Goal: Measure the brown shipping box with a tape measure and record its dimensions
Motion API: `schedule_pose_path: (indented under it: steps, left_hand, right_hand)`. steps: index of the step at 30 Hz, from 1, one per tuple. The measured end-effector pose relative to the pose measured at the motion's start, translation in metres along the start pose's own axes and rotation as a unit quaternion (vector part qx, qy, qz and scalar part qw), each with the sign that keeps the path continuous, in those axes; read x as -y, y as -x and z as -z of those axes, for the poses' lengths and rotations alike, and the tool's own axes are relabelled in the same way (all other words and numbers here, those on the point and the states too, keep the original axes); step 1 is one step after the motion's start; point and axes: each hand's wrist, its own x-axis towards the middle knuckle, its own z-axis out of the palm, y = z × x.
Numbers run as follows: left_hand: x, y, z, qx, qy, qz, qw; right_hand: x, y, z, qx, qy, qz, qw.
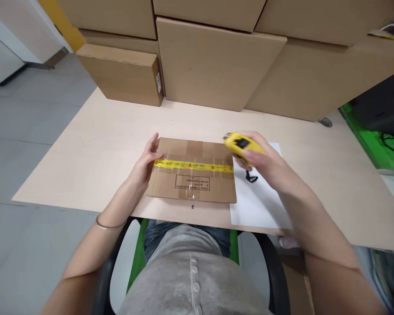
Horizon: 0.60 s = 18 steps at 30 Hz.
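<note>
A flat cardboard box point(197, 148) lies on the table, with clear tape and a yellow printed strip across its top and a black-framed label below the strip. My left hand point(147, 159) grips its left end, thumb on the top face and fingers along the side. In my right hand point(261, 153) is a yellow tape measure point(235, 142) with a black button, its metal end pointing left. It is raised near the box's right edge, slightly blurred. A black wrist strap point(251, 177) dangles from it above a white sheet of paper point(259, 205), which the box partly overlaps.
Large cardboard boxes point(210, 65) stand along the back of the table point(75, 153), with a smaller carton point(121, 74) at the back left. On the right are a green surface point(387, 144) and dark equipment point(377, 105). A chair armrest point(276, 271) is below the table edge.
</note>
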Motion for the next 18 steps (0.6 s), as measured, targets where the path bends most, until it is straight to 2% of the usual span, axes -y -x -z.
schedule_pose_path:
  steps: [2, 4, 7, 9, 13, 18]
  left_hand:
    - [0.003, -0.001, 0.004, 0.012, 0.016, -0.014, 1.0]
    - [0.001, 0.002, 0.0, 0.022, 0.019, 0.004, 1.0]
    - [-0.006, 0.011, -0.012, 0.026, 0.027, 0.041, 0.998]
    - [-0.006, 0.015, -0.017, 0.02, 0.036, 0.04, 0.998]
    - [0.005, 0.013, -0.016, 0.018, 0.057, -0.004, 0.998]
    - [0.02, 0.004, -0.007, 0.062, 0.058, -0.046, 0.995]
  right_hand:
    - [0.021, -0.036, -0.02, 0.057, -0.082, -0.033, 0.994]
    - [0.042, -0.067, -0.046, 0.132, -0.079, -0.046, 0.987]
    - [0.063, -0.097, -0.082, 0.141, -0.049, -0.021, 0.989]
    - [0.07, -0.105, -0.095, 0.144, -0.026, -0.013, 0.989]
    - [0.073, -0.101, -0.097, 0.15, 0.014, -0.017, 0.988]
    - [0.069, -0.088, -0.077, 0.147, 0.013, -0.058, 0.987]
